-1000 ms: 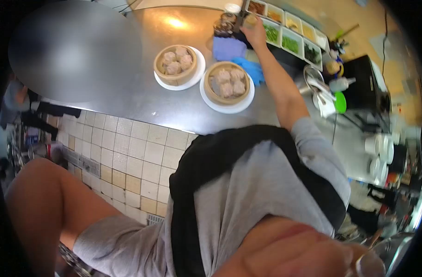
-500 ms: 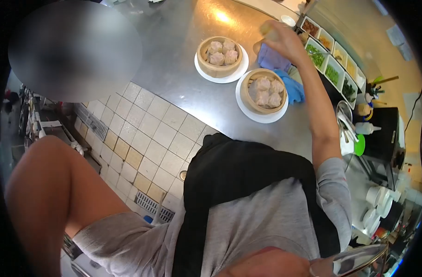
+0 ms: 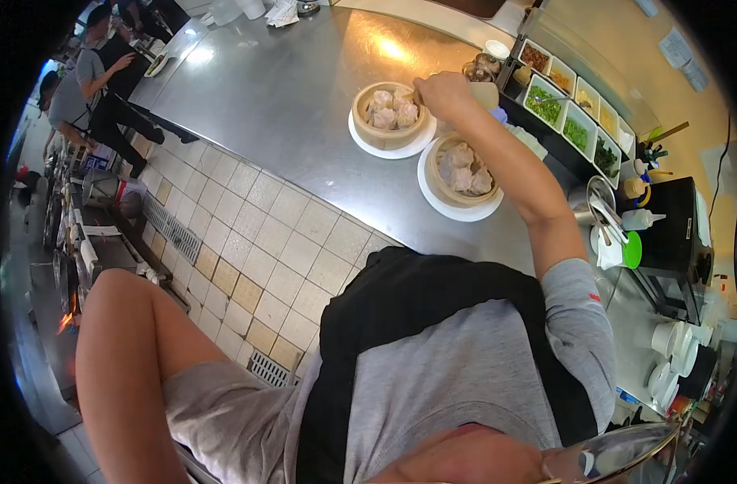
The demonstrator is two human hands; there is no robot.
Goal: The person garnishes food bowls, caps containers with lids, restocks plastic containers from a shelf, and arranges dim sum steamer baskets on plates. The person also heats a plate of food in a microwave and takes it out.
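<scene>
My right hand [image 3: 446, 97] reaches over the steel counter [image 3: 288, 105], its fingertips pinched together at the right rim of a round bamboo steamer [image 3: 366, 127]. Whatever the pinch holds is too small to make out. Several pleated dumplings [image 3: 384, 118] lie in that steamer, which stands on a white plate [image 3: 360, 142]. Below my forearm, a second steamer [image 3: 445, 187] with several dumplings rests on another white plate [image 3: 453, 213], partly covered by the arm. Just right of my hand is a pale yellowish container [image 3: 485, 95]. My left arm is bent at the left, its hand outside the frame.
White tubs of toppings [image 3: 546, 103] line the counter's right side. Beyond them are a squeeze bottle [image 3: 641, 219], a green item [image 3: 631, 250], a black appliance [image 3: 667, 234] and stacked white bowls [image 3: 665, 339]. People [image 3: 94, 81] stand at the far left, near a flame [image 3: 65, 323].
My right hand has moved from the toppings side to the first steamer, and its fingers have come together. The camera view has turned, and people at the left are now visible.
</scene>
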